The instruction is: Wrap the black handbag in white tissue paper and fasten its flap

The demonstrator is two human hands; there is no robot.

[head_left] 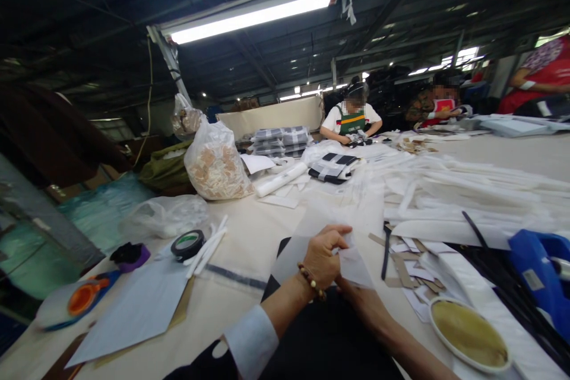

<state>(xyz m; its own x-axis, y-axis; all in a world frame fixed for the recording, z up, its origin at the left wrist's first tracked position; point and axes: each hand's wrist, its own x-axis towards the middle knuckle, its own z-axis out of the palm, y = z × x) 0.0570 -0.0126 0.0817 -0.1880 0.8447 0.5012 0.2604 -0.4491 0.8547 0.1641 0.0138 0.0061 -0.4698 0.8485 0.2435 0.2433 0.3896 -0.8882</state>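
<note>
In the head view, a small white piece (356, 267) is pinched at its upper edge by the curled fingers of the left hand (323, 261), just above a black panel (269, 288) on the table (249, 231); the right hand (356, 300) is seen beneath the piece, largely covered, so its grip cannot be told; a bowl (446, 349) of yellowish paste is set near on the right, a tape roll (187, 244) well to the left; a co-worker (354, 122) is seated at the far end.
</note>
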